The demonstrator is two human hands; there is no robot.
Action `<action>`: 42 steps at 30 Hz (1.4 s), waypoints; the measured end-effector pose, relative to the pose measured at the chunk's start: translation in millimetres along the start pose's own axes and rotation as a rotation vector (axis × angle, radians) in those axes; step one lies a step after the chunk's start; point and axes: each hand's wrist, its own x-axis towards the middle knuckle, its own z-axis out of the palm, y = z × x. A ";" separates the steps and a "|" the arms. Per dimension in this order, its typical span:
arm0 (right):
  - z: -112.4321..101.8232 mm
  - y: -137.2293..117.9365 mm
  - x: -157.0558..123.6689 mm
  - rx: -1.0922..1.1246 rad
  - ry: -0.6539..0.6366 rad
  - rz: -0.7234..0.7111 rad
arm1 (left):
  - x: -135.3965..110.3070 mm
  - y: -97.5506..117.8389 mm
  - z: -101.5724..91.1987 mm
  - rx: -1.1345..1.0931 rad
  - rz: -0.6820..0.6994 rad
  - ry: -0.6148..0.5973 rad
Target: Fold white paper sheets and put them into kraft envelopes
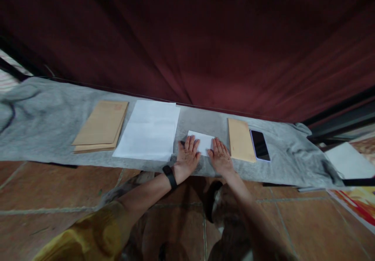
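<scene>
A dark red curtain (pixel 205 38) hangs behind a grey cloth (pixel 43 116) spread over the tiled floor (pixel 58 190), across the middle of the frame. From left to right on the cloth lie a stack of brown envelopes (pixel 101 126), white sheets (pixel 149 134), then the small folded white paper (pixel 202 141) at centre. My left hand (pixel 187 157) and right hand (pixel 221 157) press flat on it with fingers spread and grasp nothing, and further right lie one brown envelope (pixel 240 140) and a black phone (pixel 260 145).

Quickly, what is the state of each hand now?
Left hand: open, flat on the folded white paper.
Right hand: open, flat on the same paper.
</scene>
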 end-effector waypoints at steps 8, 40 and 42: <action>-5.7 -7.1 -3.6 0.009 0.046 0.062 | -12.9 -6.9 -0.2 -0.023 -0.016 0.047; -29.5 -4.3 40.3 0.236 0.026 0.331 | -31.7 0.7 -27.6 0.065 0.238 -0.007; -32.9 -13.6 34.2 0.235 0.088 0.281 | -35.1 2.0 -25.6 0.056 0.274 -0.009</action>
